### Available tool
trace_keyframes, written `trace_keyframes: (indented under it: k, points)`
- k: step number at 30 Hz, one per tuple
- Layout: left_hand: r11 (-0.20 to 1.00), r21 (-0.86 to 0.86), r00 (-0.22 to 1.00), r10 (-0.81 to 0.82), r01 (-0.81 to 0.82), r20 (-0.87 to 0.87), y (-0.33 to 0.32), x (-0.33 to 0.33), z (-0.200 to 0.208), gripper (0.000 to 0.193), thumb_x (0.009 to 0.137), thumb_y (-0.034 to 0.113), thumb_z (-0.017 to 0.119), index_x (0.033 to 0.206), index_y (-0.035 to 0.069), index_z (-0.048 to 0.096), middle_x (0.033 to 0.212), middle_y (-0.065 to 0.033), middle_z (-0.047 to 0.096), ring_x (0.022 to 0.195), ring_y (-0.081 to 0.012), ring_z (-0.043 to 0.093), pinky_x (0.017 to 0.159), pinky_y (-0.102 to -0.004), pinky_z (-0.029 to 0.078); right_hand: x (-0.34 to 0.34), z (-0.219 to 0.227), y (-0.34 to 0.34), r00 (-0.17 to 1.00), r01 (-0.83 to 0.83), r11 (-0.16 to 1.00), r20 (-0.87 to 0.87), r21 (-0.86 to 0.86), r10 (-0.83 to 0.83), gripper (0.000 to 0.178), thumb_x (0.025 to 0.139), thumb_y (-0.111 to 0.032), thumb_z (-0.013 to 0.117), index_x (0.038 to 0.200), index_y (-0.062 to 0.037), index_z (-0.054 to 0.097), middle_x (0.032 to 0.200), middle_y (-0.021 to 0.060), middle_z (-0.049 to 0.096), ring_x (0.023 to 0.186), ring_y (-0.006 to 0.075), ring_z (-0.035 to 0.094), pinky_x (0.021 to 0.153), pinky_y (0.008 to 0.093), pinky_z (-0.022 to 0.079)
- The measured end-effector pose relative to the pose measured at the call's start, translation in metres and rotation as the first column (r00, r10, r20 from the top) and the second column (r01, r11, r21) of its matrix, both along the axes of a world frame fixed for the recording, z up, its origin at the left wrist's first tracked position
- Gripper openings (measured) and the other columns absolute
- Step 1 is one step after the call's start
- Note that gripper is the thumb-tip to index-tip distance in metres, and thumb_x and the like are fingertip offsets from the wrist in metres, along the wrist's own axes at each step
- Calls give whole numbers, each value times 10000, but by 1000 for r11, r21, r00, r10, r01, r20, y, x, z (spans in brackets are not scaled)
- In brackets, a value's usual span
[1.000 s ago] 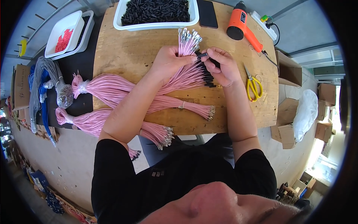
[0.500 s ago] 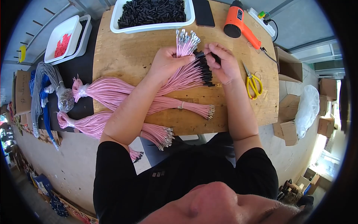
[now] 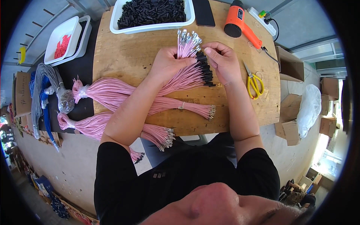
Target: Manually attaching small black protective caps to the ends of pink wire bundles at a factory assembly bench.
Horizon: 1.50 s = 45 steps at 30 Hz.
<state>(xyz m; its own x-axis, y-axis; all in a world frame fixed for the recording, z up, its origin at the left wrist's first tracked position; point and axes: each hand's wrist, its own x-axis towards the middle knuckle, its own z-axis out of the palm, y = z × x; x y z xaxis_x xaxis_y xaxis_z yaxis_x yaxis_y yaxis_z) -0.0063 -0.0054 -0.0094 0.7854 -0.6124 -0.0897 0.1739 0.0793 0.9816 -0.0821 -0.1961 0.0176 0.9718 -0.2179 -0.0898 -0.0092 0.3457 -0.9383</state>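
Observation:
My left hand (image 3: 165,65) is closed round a bundle of pink wires (image 3: 178,80), just below their bare metal terminals (image 3: 187,39), which fan out above the thumb. On the bundle's right side, several wire ends wear black sleeves (image 3: 206,71). My right hand (image 3: 227,63) is beside the terminals, with thumb and forefinger brought together at the bundle's right edge. Whatever lies between those fingertips is too small to make out. Beyond both hands stands a white tray (image 3: 113,24) heaped with black sleeves (image 3: 152,13).
More pink wire bundles (image 3: 112,88) lie under and beside my left forearm. Yellow-handled scissors (image 3: 255,86), an orange heat gun (image 3: 240,24) and a power strip (image 3: 264,22) are at the right. A dark phone (image 3: 204,13) lies by the tray. A white tray (image 3: 71,28) holds red pieces at far left.
My right hand has shifted slightly left and turned, its fingertips closing in on the terminals. The black piece earlier seen in its palm no longer shows. The left hand stays put.

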Motion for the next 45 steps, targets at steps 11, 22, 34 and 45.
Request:
trace_keyframes:
  k: [11,22,34,45]
  points:
    - [1000,-12,1000,20,-20,1,-2,-2,1,178,863,63,758,1017,-17,719,887,-34,707,771,-67,621,691,-215,506,1,-3,2,998,63,965,25,-256,-59,94,901,-76,722,935,9,701,768,-34,632,657,13,513,580,177,412]
    - [998,-25,998,65,-66,-16,-4,-2,7,152,855,52,752,982,-20,711,876,-32,705,749,-65,620,668,-224,501,2,-7,-5,998,-2,996,61,-86,7,142,936,-139,670,980,-4,660,819,6,635,644,68,530,584,204,443]
    - [990,-75,983,110,-122,-146,-3,1,7,150,864,83,739,964,-26,712,831,-19,675,710,-58,583,625,-219,464,14,-21,-26,999,46,887,-36,460,-33,249,972,16,477,1204,46,562,1045,117,589,815,125,523,607,189,410]
    - [982,-162,954,50,-101,-296,-2,4,5,123,843,22,728,944,-36,687,839,-76,695,673,-120,638,617,-249,507,8,-9,-9,996,-76,961,-33,267,88,201,952,-16,581,1144,31,620,924,107,666,679,101,517,536,196,369]
